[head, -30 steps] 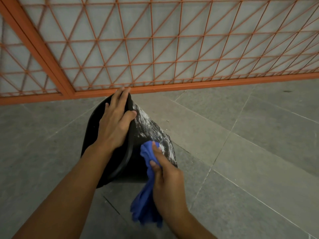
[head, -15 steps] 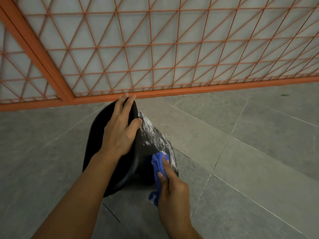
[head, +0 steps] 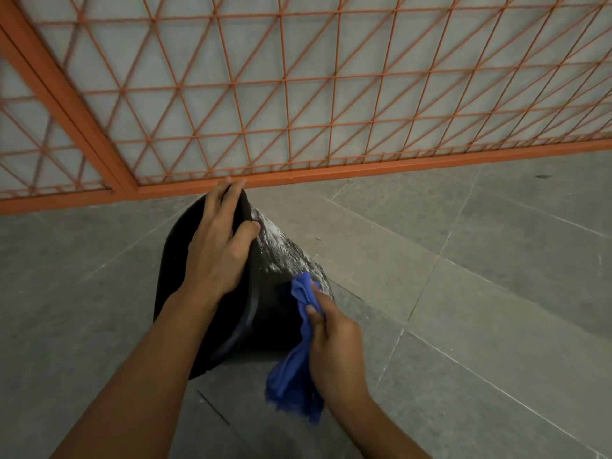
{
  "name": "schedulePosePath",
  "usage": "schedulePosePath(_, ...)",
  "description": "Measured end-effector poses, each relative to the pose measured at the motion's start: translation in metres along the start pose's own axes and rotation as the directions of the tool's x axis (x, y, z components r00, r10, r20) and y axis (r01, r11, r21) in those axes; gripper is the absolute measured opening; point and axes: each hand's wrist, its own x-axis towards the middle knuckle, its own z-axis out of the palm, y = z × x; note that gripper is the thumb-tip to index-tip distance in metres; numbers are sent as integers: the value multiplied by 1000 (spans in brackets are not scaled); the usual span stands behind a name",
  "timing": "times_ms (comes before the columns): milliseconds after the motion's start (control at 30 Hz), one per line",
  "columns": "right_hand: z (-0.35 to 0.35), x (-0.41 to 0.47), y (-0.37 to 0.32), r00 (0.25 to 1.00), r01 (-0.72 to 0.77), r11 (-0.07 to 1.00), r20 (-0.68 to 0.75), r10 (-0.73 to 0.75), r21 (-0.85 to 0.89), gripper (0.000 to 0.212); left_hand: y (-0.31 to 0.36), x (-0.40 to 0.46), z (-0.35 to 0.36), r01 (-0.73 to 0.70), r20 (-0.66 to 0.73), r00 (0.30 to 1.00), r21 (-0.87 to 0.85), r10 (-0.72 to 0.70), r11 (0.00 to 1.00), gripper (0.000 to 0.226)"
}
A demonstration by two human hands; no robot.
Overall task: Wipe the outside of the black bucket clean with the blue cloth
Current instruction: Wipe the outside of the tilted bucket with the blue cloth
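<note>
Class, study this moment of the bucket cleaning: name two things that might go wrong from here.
1. The black bucket lies tipped on the tiled floor, steadied only by the left hand at its rim; hard wiping may roll it.
2. The blue cloth is bunched in the right hand, so white residue higher up may be missed.

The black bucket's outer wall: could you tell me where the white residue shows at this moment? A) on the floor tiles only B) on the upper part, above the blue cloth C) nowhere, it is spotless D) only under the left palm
B: the white residue streaks the black bucket above the blue cloth that the right hand presses on it.
</note>
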Motion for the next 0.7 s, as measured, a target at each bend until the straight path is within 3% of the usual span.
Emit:
schedulePosePath(167,2,-28,-15,1000,17,999,-7,-17,28,42,-1,-3,2,-49,30,998,-7,49,999,83)
schedulePosePath(267,1,-7,-4,998,20,997,63,-15,-80,35,-3,0,0,-21,10,1000,-16,21,1000,84)
schedulePosePath(433,-8,-13,-1,1000,-15,992,-8,14,-129,34,1,-5,1,-24,11,1000,12,23,1000,83)
schedulePosePath(567,-2,-11,-8,995,49,994,87,-41,-95,37,-5,-1,-4,-4,-2,1000,35,4,999,81)
schedulePosePath(700,-3,1,1,999,-18,998,28,20,-56,37,3,-4,-1,-16,-43,999,31,17,999,65)
